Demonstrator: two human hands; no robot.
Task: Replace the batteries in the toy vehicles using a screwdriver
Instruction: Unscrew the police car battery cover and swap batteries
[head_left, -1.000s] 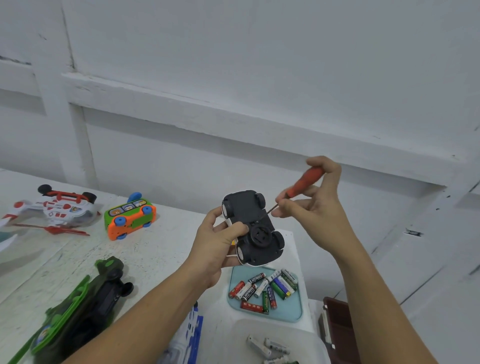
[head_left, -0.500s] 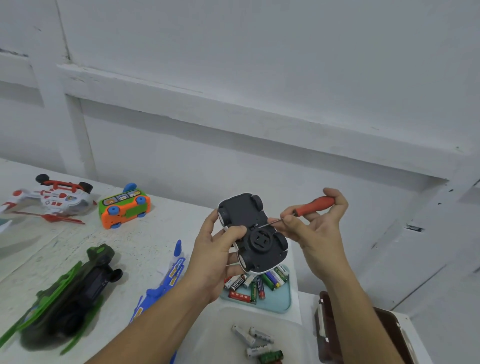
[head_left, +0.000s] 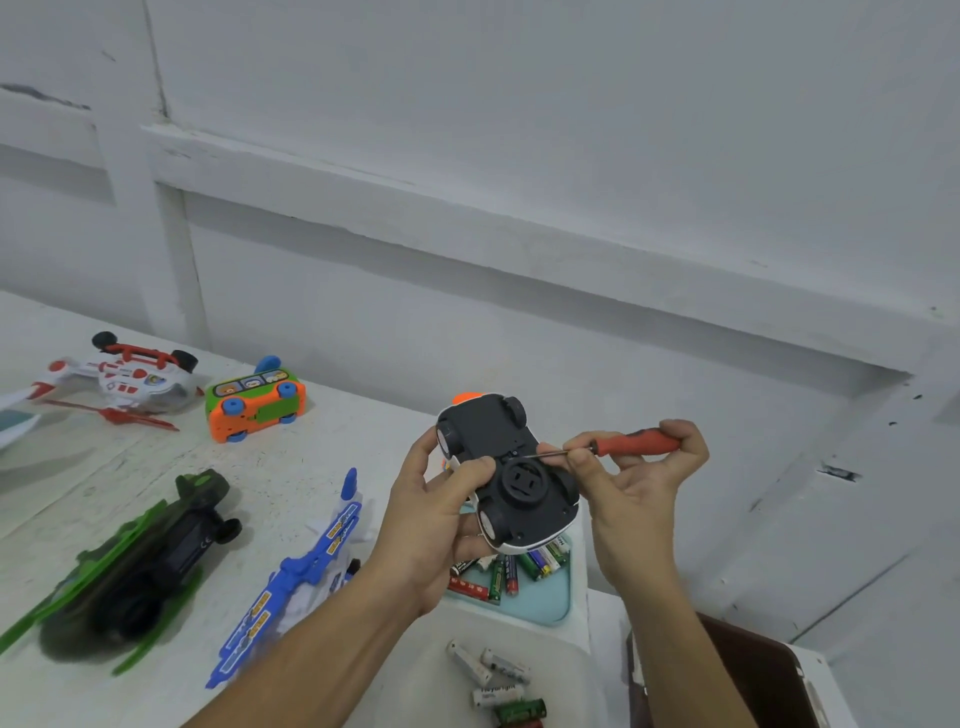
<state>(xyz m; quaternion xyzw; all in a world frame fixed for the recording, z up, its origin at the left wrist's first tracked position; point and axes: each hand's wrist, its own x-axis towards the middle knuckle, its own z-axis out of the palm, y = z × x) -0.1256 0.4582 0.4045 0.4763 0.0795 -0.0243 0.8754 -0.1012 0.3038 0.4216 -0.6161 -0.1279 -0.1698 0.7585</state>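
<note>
- Nearest the person, a clear tub (head_left: 563, 675) of loose cells and, just beyond it, a teal tray (head_left: 550, 608) of coloured batteries (head_left: 506, 574) sat on the table (head_left: 130, 467), touched by neither hand.
- Above the tray, the left hand (head_left: 436, 525) held the toy car (head_left: 493, 431) clear of the table, wheels up. Its fingers curled round the car's side and its thumb pressed on the black underside, the same grip as a second earlier.
- The right hand (head_left: 634, 488) gripped the screwdriver (head_left: 636, 443), with thumb and forefinger pinching the neck of the shaft and the other fingers curled behind the orange handle.
- The tool was what had changed. A second earlier it slanted steeply upward with its tip at the car's edge; now it lay nearly level, with the tip on the underside just above the round hub.
- That suggested the tip had been seated at the battery-cover screw, though the screw was too small to make out. The cover looked closed, so unscrewing was probably only starting.
- Farther off, a blue toy plane (head_left: 306, 571) had come into view as the head tipped down. The green toy (head_left: 150, 556), orange bus (head_left: 254, 402) and helicopter (head_left: 124, 374) lay well apart, unhandled.
</note>
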